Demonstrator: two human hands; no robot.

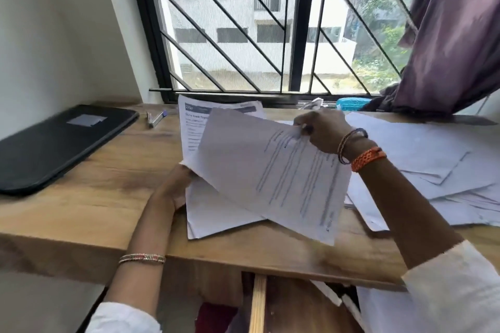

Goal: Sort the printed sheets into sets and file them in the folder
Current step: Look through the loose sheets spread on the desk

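Note:
My right hand pinches the top corner of a printed sheet, which hangs tilted above the wooden desk. My left hand grips the left edge of a stack of printed sheets that stands raised under that sheet; the top of the stack shows a page with a dark header. A black folder lies shut at the desk's left end, well apart from both hands. A loose spread of white sheets covers the desk's right side.
A stapler and a pen lie between the folder and the stack. A blue basket sits on the window sill, beside a purple curtain. The barred window runs behind the desk. More papers lie below the desk edge.

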